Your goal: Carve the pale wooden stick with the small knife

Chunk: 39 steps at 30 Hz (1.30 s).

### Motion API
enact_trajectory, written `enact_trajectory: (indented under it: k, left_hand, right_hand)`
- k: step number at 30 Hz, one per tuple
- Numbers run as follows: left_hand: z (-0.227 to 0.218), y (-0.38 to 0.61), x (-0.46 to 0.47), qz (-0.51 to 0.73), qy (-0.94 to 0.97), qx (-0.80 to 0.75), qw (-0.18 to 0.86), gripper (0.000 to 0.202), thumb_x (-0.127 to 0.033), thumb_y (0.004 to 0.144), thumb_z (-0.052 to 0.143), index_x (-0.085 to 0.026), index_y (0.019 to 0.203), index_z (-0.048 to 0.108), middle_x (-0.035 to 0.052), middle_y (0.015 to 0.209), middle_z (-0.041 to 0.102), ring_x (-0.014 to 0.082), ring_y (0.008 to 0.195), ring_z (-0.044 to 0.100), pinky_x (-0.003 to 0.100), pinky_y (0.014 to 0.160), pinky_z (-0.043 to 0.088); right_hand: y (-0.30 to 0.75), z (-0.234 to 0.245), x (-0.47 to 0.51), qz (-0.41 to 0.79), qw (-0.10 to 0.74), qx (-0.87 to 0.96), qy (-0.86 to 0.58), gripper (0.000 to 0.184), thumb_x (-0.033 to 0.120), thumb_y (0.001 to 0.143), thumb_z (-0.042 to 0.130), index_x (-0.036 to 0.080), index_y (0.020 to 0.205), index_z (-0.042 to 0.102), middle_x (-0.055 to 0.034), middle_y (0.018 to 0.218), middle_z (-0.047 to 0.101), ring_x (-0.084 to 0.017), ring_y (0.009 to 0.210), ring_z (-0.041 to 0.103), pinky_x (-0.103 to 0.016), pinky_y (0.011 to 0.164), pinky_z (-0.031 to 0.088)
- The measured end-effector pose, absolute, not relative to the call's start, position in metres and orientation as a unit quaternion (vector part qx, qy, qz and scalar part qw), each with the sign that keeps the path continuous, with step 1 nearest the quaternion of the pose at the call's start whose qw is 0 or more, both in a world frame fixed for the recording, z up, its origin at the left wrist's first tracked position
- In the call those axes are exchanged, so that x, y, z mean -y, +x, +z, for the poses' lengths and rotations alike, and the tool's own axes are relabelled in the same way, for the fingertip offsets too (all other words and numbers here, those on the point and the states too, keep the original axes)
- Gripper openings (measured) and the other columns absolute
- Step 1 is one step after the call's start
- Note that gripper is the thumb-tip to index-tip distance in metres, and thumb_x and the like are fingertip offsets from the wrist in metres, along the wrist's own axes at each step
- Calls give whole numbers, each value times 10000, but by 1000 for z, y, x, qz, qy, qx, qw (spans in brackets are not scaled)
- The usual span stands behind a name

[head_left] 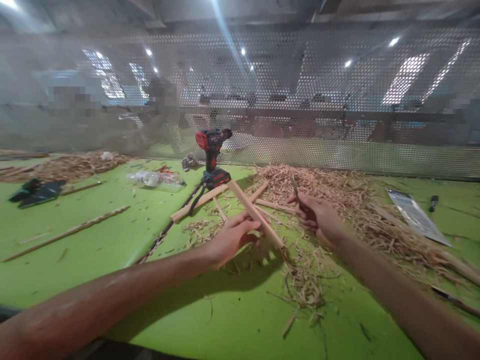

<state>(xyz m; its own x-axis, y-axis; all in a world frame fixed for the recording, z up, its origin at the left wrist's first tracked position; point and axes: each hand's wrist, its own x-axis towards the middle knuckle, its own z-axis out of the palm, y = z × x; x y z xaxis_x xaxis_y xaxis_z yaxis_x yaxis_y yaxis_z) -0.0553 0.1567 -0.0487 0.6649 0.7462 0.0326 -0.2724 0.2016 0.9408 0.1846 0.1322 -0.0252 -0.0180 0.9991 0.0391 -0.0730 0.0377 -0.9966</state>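
My left hand (235,236) is closed round a pale, squared wooden stick (252,209), which slants from the drill's base down toward the front right. In my right hand (317,216), a little to the right of the stick, is a knife (294,185) with its thin blade pointing up and away. The blade is apart from the stick, and my fingers hide most of the handle. Curled wood shavings (305,285) lie below the stick's near end. More cut sticks (200,202) rest on the green table (180,315) behind my left hand.
A red and black cordless drill (213,157) stands upright behind the sticks. Shavings are heaped along the back right (337,192). A plastic bottle (157,180), a long carved stick (71,232) and a clear packet (418,217) lie around. A perforated metal screen (277,110) closes off the back.
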Motion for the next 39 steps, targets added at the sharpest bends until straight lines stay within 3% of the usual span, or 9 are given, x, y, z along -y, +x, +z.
enact_trajectory:
  k: [5,10,13,16,20,25,31,34,39]
  left_hand:
    - [-57,-57,-162,388,665,-153,619,256,-330,966,561,-213,1182,633,14,832,599,125,737,581,249,636,496]
    - [-56,-59,-157,374,714,-161,569,296,-322,979,540,-225,1248,618,1,799,590,97,650,573,222,566,473]
    - [-54,-60,-158,379,696,-150,591,347,-336,928,620,-216,1254,618,25,887,613,89,622,586,223,540,483]
    - [-50,-62,-163,331,624,-177,686,443,-397,921,613,-218,1317,526,17,823,629,116,577,615,234,494,494]
    - [-44,-66,-168,131,569,-221,781,462,-558,992,352,-156,977,579,14,662,587,126,510,587,229,425,462]
    - [-42,-67,-162,76,596,-185,778,343,-425,986,494,-180,749,458,-78,551,417,27,367,355,150,349,265]
    - [-44,-65,-164,168,553,-195,792,421,-441,1003,459,-189,668,419,-96,492,319,24,328,241,170,316,181]
    - [-45,-63,-165,194,553,-191,788,424,-448,1001,466,-189,667,425,-97,479,318,29,330,246,164,318,207]
    - [-48,-60,-163,242,584,-198,749,395,-472,1001,451,-200,718,417,-111,457,351,32,317,267,159,321,241]
  right_hand:
    - [164,-25,-122,566,448,505,-473,344,548,885,627,204,878,633,78,522,395,-54,409,256,-194,382,176]
    - [153,-20,-118,579,430,507,-472,298,474,860,690,187,841,614,27,588,553,-39,418,310,-190,394,167]
    - [157,-17,-118,581,447,492,-469,235,388,820,745,181,863,643,16,621,577,-36,438,338,-187,413,177]
    - [167,-15,-121,570,469,482,-472,222,344,782,769,176,879,661,14,623,576,-40,447,353,-194,420,179]
    - [178,-13,-125,534,472,496,-496,246,360,747,777,174,850,656,31,582,526,-47,434,327,-216,406,153]
    - [180,-12,-126,481,471,531,-514,273,468,815,697,207,864,636,38,606,493,-61,434,304,-236,402,177]
    - [182,-15,-127,180,478,641,-574,289,487,975,486,275,1044,670,-48,773,594,-158,591,507,-285,480,394]
    - [176,-21,-127,61,428,713,-552,369,485,1015,414,259,1084,697,-78,853,646,-187,696,588,-307,551,488]
    - [159,-33,-126,-99,315,796,-507,467,431,1053,332,173,1119,715,-72,875,711,-142,583,576,-248,428,397]
